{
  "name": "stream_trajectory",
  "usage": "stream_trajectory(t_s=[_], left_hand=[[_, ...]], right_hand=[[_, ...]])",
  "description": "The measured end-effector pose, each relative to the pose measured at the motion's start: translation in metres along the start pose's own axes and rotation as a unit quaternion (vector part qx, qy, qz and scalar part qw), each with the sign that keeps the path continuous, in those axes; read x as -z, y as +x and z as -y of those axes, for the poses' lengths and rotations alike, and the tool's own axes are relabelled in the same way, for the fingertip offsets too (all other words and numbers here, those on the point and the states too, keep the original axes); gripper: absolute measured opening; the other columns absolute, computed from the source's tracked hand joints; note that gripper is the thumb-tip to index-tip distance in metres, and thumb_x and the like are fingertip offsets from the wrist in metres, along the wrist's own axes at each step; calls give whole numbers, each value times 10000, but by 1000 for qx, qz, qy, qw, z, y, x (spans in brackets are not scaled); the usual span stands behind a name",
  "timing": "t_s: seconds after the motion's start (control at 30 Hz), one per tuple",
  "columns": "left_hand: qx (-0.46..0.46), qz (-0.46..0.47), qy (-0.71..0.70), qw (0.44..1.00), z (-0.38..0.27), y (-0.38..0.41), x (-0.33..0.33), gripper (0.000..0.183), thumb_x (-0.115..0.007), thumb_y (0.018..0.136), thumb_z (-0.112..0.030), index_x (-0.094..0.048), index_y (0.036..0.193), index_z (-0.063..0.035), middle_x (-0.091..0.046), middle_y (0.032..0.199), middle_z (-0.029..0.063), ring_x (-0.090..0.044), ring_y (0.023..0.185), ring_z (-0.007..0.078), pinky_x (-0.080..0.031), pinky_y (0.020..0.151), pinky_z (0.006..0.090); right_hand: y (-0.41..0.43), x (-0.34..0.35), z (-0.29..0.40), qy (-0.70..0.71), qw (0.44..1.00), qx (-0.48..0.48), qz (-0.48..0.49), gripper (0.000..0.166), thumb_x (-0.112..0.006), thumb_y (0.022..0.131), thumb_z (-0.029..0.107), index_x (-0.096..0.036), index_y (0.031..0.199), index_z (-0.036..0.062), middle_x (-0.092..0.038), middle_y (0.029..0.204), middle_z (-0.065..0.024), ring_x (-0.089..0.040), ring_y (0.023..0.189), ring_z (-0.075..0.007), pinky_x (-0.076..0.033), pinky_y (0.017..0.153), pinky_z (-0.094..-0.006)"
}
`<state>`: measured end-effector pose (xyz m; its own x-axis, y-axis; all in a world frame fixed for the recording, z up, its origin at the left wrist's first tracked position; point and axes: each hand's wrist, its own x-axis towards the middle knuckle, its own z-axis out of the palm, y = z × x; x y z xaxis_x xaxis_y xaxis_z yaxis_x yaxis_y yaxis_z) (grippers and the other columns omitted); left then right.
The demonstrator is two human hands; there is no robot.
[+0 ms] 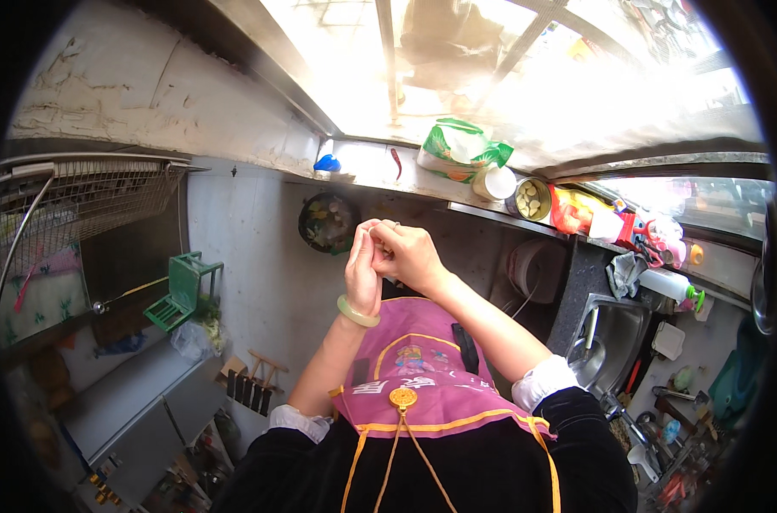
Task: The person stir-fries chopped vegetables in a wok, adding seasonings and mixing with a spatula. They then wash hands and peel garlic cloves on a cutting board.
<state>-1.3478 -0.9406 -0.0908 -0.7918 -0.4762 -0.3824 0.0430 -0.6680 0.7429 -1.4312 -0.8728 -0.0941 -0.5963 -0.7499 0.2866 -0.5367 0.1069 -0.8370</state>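
Observation:
My left hand (363,260), with a pale green bangle (358,312) at its wrist, is raised before me with the fingers bent upward. Against its fingertips, my right hand (415,258) has its fingers curled in, and a ring shows on one of them. The two hands touch; whatever may be between the fingers is hidden. Below them hangs the purple apron (420,359) with yellow edging that I wear. Beyond the hands, a dark round bin (327,221) with scraps in it stands on the floor.
On the windowsill are a blue object (327,163), a red chili pepper (396,164), a green-and-white package (459,151), a white-lidded jar (495,184) and a tin of pale pieces (532,199). A steel sink (626,320) lies right, a green stool (184,288) left.

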Motion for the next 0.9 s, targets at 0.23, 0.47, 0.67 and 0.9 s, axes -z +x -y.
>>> stream_trajectory(t_s=[0.23,0.47,0.67,0.9], left_hand=[[5,-15,-89,996,-1,7,0,323,-335,967,-320,-425,1142,-64,-494,1031,43,-484,960,111,-398,840,251],[-18,-2,-12,1000,-4,7,-9,284,-409,949,-303,-394,1105,-66,-500,1037,70,-484,899,127,-401,827,265],[-94,-3,122,988,6,6,-14,175,-386,963,-246,-391,1034,-85,-434,1033,25,-428,953,98,-346,873,261],[-83,-57,22,995,13,1,-21,123,-354,966,-186,-403,1029,-92,-453,1005,23,-445,936,100,-361,865,265]], right_hand=[[-6,21,4,116,983,-134,-52,250,-684,698,95,-571,913,38,-565,730,-62,-567,594,-207,-464,535,-269],[-12,16,3,18,998,-47,-40,283,-665,714,102,-544,966,55,-580,755,-94,-601,618,-251,-478,525,-322],[-10,18,4,18,995,-96,-33,212,-636,721,126,-512,877,53,-562,697,-121,-586,602,-293,-475,511,-361],[-12,13,-5,41,993,-107,-20,122,-564,779,67,-488,868,32,-547,650,-144,-572,549,-282,-461,514,-333]])
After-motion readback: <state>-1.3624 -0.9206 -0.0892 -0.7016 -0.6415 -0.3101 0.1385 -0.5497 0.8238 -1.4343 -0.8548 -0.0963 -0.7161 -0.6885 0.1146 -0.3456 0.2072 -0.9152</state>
